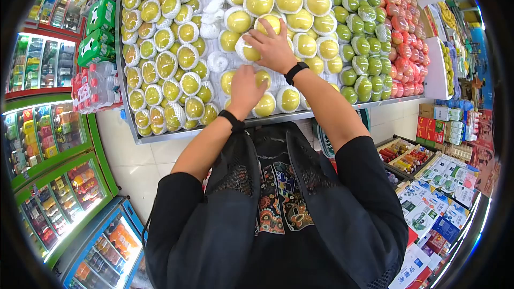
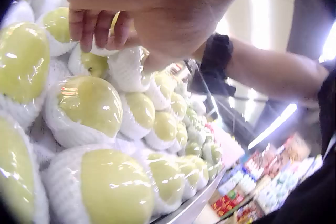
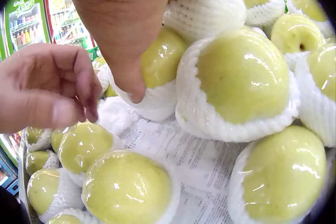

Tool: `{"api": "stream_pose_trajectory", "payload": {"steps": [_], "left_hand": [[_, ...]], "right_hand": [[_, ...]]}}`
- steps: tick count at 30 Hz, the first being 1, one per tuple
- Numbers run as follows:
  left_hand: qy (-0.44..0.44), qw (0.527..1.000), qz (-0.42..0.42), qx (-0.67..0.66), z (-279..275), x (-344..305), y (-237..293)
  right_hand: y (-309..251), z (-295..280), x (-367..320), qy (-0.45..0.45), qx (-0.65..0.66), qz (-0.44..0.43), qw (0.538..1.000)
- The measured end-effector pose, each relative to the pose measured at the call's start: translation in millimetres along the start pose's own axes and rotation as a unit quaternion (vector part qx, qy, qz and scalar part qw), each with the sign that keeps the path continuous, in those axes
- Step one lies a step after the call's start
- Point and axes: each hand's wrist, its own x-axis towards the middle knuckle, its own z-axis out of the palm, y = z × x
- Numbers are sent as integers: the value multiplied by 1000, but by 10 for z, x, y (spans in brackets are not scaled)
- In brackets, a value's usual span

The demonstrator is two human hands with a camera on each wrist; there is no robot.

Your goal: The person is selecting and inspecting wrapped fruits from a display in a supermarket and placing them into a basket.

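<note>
Yellow-green pears point(image 1: 289, 99) in clear film and white foam nets lie on a tilted metal-edged stand. In the head view my right hand point(image 1: 273, 48) spreads its fingers over two neighbouring pears of the pile. Its straight thumb point(image 3: 128, 79) presses the foam net of one netted pear point(image 3: 160, 58) in the right wrist view; the other fingers are hidden there. My left hand point(image 1: 247, 90) hovers just nearer to my body, low over the front pears. With fingers loosely bent and nothing between them, the left hand point(image 3: 47, 87) also shows in the right wrist view.
White crumpled foam nets point(image 1: 217, 61) lie in the gap between two pear piles. Printed paper point(image 3: 205, 171) lines the stand. Green apples point(image 1: 361, 64) and red wrapped fruit point(image 1: 408, 37) fill the right side. Lit drink coolers point(image 1: 48, 123) stand left, beside bottle packs point(image 1: 96, 88).
</note>
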Motion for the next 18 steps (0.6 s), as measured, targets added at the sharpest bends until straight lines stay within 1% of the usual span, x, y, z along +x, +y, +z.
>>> {"api": "stream_pose_trajectory", "payload": {"steps": [1, 2, 3, 4, 5, 6, 8, 9, 11, 12, 13, 14, 15, 16, 17, 18], "left_hand": [[17, 992, -109, -60, -18, -15, -16], [19, 979, -184, -87, -158, 69, 21], [20, 979, -184, -87, -149, 172, -43], [53, 960, -163, -220, -132, 340, -121], [84, 923, -139, -349, -101, 488, -201], [87, 923, -138, -349, -30, 595, -306], [41, 970, -19, -240, 125, 731, -469], [41, 970, -19, -240, 173, 761, -503], [48, 962, 8, -270, 222, 793, -521], [48, 962, 9, -270, 221, 797, -508], [19, 937, -53, -344, 222, 804, -495], [-10, 903, -114, -415, 203, 812, -466], [-11, 903, -114, -415, 148, 808, -412], [-28, 884, -145, -443, 91, 791, -360], [-45, 864, -176, -470, 78, 781, -344], [-46, 864, -175, -470, 77, 786, -344]], "right_hand": [[8, 1, 10, 0, 0, -1, 1000], [15, -1, 24, 5, -2, -12, 1000], [22, -5, 34, 10, -4, -23, 1000], [27, -13, 37, 11, -4, -25, 1000], [28, -26, 35, 9, -5, -20, 1000], [29, -36, 44, 8, -7, -16, 1000], [32, -44, 54, 7, -9, -12, 1000], [39, -34, 52, 2, -14, -9, 1000], [71, -68, 73, -3, -21, -6, 1000], [106, -124, 107, -1, -27, -21, 999], [143, -159, 133, 0, -34, -35, 999], [215, -126, 141, 0, -35, -35, 999], [303, -83, 146, 32, -12, -36, 999], [373, -39, 126, 64, 10, -37, 997], [386, -82, 111, 64, 9, -37, 997], [401, -125, 97, 41, 21, -28, 999]]}}
